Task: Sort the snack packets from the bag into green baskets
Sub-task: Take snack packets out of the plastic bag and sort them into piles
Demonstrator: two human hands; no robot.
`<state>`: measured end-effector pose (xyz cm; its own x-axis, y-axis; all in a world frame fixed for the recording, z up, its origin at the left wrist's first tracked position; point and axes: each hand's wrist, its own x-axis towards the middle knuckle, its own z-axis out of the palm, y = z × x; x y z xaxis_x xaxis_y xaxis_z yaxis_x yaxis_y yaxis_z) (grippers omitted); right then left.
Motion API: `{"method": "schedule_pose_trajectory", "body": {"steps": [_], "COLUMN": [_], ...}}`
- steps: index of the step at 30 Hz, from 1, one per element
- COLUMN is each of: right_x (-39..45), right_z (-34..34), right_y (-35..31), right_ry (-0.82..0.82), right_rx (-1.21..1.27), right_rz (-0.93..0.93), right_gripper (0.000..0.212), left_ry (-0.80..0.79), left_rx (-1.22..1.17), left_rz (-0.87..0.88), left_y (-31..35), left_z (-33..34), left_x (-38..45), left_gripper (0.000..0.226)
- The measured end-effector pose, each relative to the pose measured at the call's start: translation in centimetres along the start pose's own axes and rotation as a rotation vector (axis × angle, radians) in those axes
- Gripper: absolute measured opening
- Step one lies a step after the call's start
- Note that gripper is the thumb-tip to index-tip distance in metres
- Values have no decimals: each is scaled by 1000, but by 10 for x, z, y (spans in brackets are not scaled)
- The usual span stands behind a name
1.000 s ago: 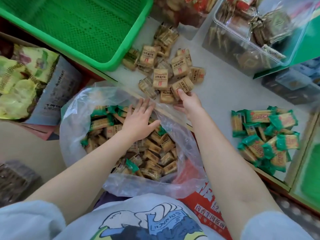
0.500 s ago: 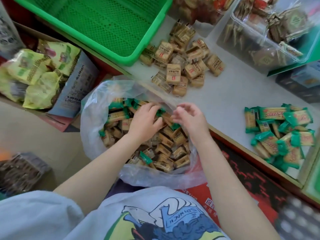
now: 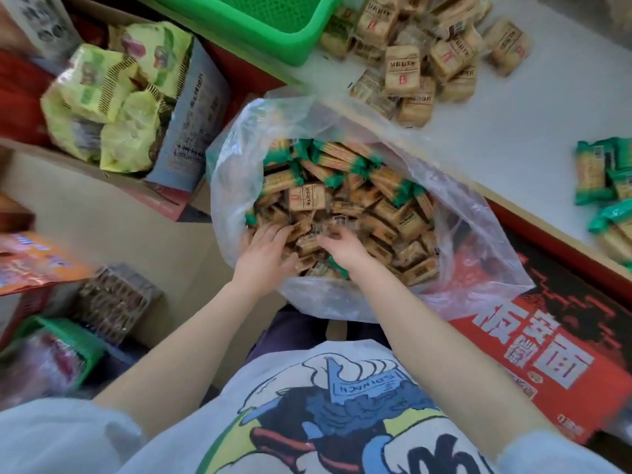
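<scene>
A clear plastic bag (image 3: 236, 172) stands open between my arms, filled with brown snack packets (image 3: 307, 196) and green-ended packets (image 3: 342, 159). Both hands are inside it at its near side. My left hand (image 3: 263, 256) reaches into the brown packets with its fingertips buried. My right hand (image 3: 345, 249) curls its fingers over brown packets beside it. A green basket (image 3: 260, 25) sits at the top edge. On the white table lie a brown packet pile (image 3: 403, 68) and, at the right edge, a green packet pile (image 3: 595, 172).
A cardboard box of yellow-green bags (image 3: 102, 97) stands to the left of the bag. A red printed carton (image 3: 547, 354) lies under the table edge on the right. A small green basket (image 3: 85, 347) and a clear snack pack (image 3: 116, 302) sit lower left.
My right hand left the brown pile on the table and came down into the bag. Both hands have drawn back to the bag's near side, and the view has tilted downward.
</scene>
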<state>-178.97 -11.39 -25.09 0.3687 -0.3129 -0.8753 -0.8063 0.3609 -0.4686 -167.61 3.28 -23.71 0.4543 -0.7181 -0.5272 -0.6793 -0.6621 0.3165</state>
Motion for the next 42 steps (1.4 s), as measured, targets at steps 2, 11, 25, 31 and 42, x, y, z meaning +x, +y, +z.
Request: {"method": "schedule_pose_trajectory", "body": {"steps": [2, 11, 25, 31, 42], "right_x": [10, 18, 7, -53, -73], "right_z": [5, 15, -24, -77, -154], "right_y": [-1, 10, -14, -64, -122], "right_ry": [21, 77, 126, 76, 22], "right_rx": [-53, -378, -160, 465, 558], "right_rz": [-36, -266, -208, -271, -287], "right_gripper": [55, 48, 4, 1, 27], "left_ry": [6, 34, -71, -84, -8], "left_rx": [-24, -95, -319, -1023, -1421], "left_rz": [2, 8, -107, -281, -175], "left_y": [-1, -5, 9, 57, 159], "left_z": [0, -3, -33, -76, -165], "left_x": [1, -3, 5, 24, 116], "left_gripper": [60, 56, 57, 64, 32]}}
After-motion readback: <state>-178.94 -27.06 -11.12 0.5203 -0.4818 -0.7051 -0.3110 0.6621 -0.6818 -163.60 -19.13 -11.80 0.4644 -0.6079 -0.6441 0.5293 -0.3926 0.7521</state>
